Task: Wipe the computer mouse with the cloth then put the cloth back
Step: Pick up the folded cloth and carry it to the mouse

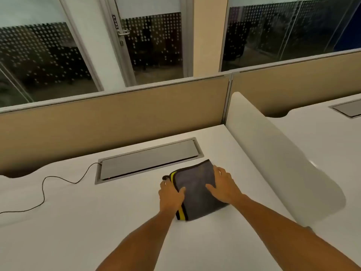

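Grey folded cloth [197, 189], yellow-black trim on its 9 o'clock edge, lies flat on white table [97, 222], long axis running 11 to 5 o'clock. Your left hand [171, 192] sits on trim edge, fingers spread, thumb on top of fabric; clamped or only resting, cannot tell. Your right hand [224, 185] lies flat and open on 3 o'clock side. Small dark shape [165, 178] pokes out at cloth's 10 o'clock corner, touching left fingertips; likely mouse, mostly hidden. Cable [44, 190] trails toward 9 o'clock. Left hand nearer that shape.

The cloth [197, 190] lies on the desk [78, 222] — just before the cable hatch [149, 159], divider [273, 159] right.
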Tool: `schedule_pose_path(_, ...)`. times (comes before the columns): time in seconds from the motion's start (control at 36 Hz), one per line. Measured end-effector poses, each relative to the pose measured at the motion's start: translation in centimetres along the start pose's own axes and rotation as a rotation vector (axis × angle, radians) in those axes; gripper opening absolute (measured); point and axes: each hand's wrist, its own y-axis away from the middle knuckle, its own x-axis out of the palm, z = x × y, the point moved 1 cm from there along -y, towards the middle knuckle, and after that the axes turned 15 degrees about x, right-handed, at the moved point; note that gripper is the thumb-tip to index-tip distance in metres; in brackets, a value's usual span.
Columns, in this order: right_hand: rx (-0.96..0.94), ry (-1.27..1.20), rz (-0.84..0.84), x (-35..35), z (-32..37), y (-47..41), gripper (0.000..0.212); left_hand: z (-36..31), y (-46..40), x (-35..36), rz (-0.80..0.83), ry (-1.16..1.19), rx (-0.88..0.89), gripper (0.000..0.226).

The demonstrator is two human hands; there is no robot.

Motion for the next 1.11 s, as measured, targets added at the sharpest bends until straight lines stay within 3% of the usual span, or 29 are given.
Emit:
schedule_pose_path(0.08,0.075,-0.104,0.023,0.5,-0.2,-0.2,0.085,-0.3,-0.5,0.3,-0.052,0.017,-0.127,0.062)
schedule_pose_path(0.33,0.172,-0.135,0.033,1.8,-0.4,-1.0,0.076,-0.9,-1.4,1.9,-0.076,0.163,-0.185,0.066)
schedule_pose_path(0.56,0.335,-0.449,0.098,1.3,0.0,-1.4,0.062,0.3,-1.4,2.2,-0.062,0.272,-0.236,0.061)
schedule_pose_path(0.78,0.445,-0.556,0.163,1.2,-0.1,-0.7,0.032,0.7,-1.2,1.5,0.014,0.366,-0.257,0.043)
schedule_pose_path(0.94,0.447,-0.623,0.211,0.4,0.5,1.1,0.048,1.2,0.6,-0.1,0.031,0.438,-0.236,0.041)
schedule_pose_path(1.11,0.374,-0.660,0.265,-0.1,1.9,4.1,0.046,1.7,3.5,-3.4,0.005,0.448,-0.206,0.043)
